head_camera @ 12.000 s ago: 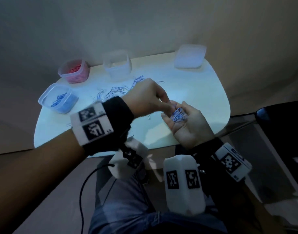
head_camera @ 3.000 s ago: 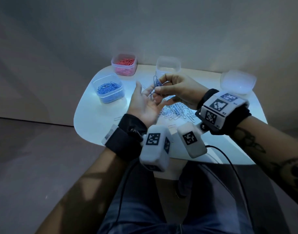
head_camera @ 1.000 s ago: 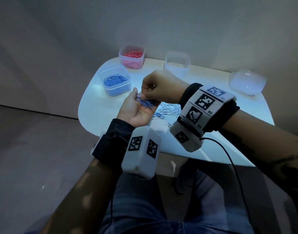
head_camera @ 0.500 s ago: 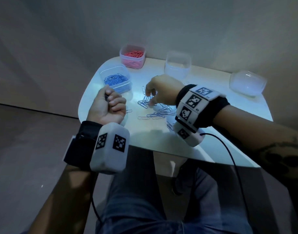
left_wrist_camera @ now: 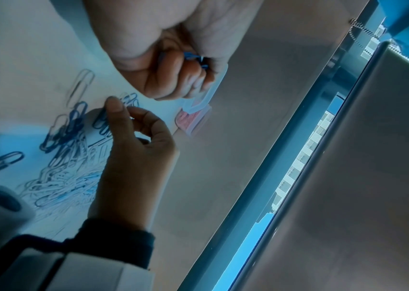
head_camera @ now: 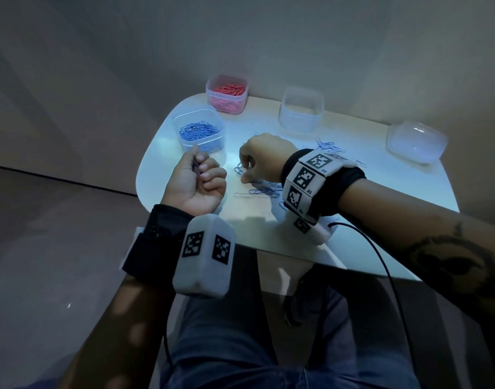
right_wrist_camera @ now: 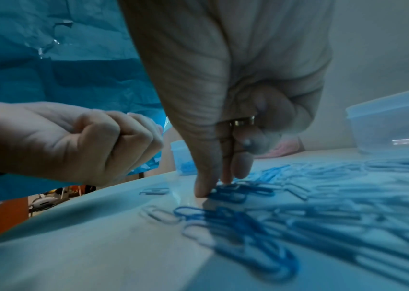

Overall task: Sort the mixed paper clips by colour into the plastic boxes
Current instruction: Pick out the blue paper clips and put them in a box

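Observation:
My left hand (head_camera: 197,181) is a fist gripping blue paper clips (left_wrist_camera: 193,57), held just in front of the blue-clip box (head_camera: 198,131). My right hand (head_camera: 257,161) points down into the loose pile of blue and white clips (head_camera: 264,190) on the white table (head_camera: 381,209). Its thumb and forefinger (right_wrist_camera: 203,189) pinch a blue clip (right_wrist_camera: 233,194) lying at the pile's left edge, and the other fingers are curled. A pink-clip box (head_camera: 226,94) stands at the back left. An empty clear box (head_camera: 301,110) stands at the back middle.
A clear container (head_camera: 416,141) lies at the table's far right corner. More clips (head_camera: 329,146) are scattered behind my right wrist. A single white clip (head_camera: 240,195) lies apart near the front. My legs are under the table's near edge, and a black cable (head_camera: 381,262) hangs from my right wrist.
A second ago my right hand was laying blue clips in my open left palm. The left hand then closed into a fist and moved left; the right hand dropped onto the pile.

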